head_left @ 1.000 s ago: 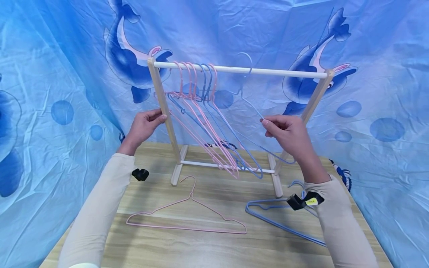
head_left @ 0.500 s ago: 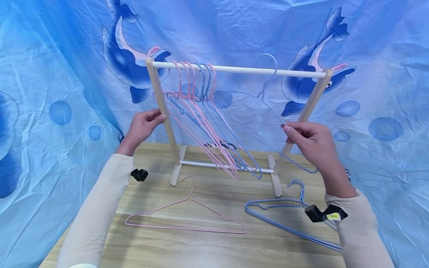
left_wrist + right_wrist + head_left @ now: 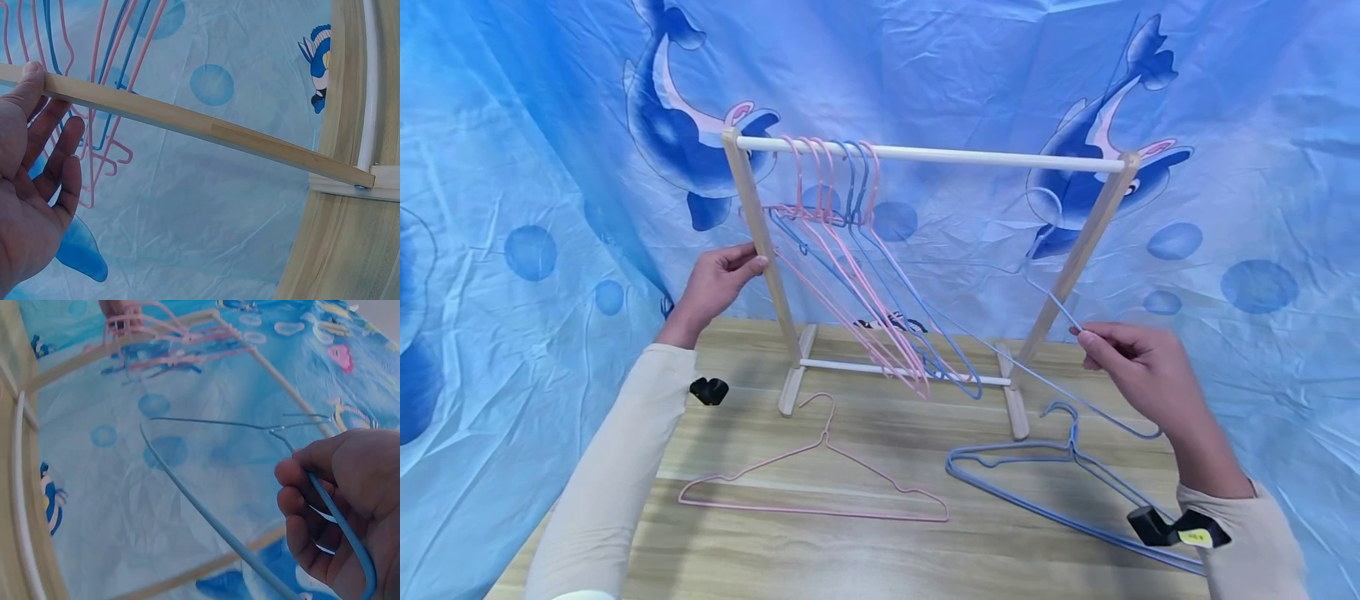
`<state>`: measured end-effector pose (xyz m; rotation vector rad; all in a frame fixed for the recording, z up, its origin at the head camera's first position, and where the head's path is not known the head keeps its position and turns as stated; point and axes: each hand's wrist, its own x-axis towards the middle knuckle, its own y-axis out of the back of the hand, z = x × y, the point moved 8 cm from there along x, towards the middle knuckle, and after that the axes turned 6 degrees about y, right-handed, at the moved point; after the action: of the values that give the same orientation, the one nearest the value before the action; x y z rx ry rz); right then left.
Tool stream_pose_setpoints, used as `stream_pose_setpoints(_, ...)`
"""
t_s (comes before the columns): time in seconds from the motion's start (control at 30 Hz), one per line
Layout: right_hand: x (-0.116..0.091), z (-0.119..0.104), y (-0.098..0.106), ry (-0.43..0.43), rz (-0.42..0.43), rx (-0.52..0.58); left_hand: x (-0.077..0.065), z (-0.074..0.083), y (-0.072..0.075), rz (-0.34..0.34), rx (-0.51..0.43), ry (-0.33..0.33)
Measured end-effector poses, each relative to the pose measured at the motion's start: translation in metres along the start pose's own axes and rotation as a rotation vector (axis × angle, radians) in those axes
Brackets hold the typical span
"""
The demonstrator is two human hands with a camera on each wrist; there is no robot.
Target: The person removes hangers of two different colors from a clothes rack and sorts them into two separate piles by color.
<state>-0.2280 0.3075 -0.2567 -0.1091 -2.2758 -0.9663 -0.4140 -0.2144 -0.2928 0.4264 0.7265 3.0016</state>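
Note:
My left hand (image 3: 718,287) pinches the left post (image 3: 782,310) of a wooden rack between thumb and fingers; the left wrist view shows the same grip on the post (image 3: 162,117). My right hand (image 3: 1150,375) pinches one shoulder of a blue hanger (image 3: 1054,302), whose hook stands below the rail (image 3: 1000,157) and apart from it. In the right wrist view the hanger's wire (image 3: 340,519) runs through the curled fingers. Several pink hangers (image 3: 800,179) and a few blue hangers (image 3: 865,179) hang bunched on the rail's left half.
A pink hanger (image 3: 812,511) lies flat on the wooden table (image 3: 865,558) in front of the rack. Blue hangers (image 3: 1073,429) lie stacked at the table's right, below my right hand. A blue dolphin-print curtain (image 3: 940,75) surrounds the table.
My right hand has moved right and down with the blue hanger, whose hook has gone from the rail to below it. The left hand keeps its hold on the post.

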Motion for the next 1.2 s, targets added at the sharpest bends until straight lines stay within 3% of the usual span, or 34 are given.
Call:
stream_pose_setpoints(0.37,-0.038,0.047,0.004,-0.069,-0.095,0.036,0.000,0.000,0.000,0.004,0.003,-0.006)
stream_pose_setpoints(0.7,-0.071,0.076,0.011,-0.066,-0.216,0.094,0.000,0.001,0.000,0.006,0.004,-0.009)
stream_pose_setpoints(0.9,-0.093,0.101,0.014,-0.133,-0.281,0.103,-0.001,0.001,0.001,0.004,0.001,-0.001)
stream_pose_setpoints(1.2,-0.124,0.134,0.013,-0.164,-0.387,0.221,-0.001,0.002,0.001,0.005,-0.004,-0.002)
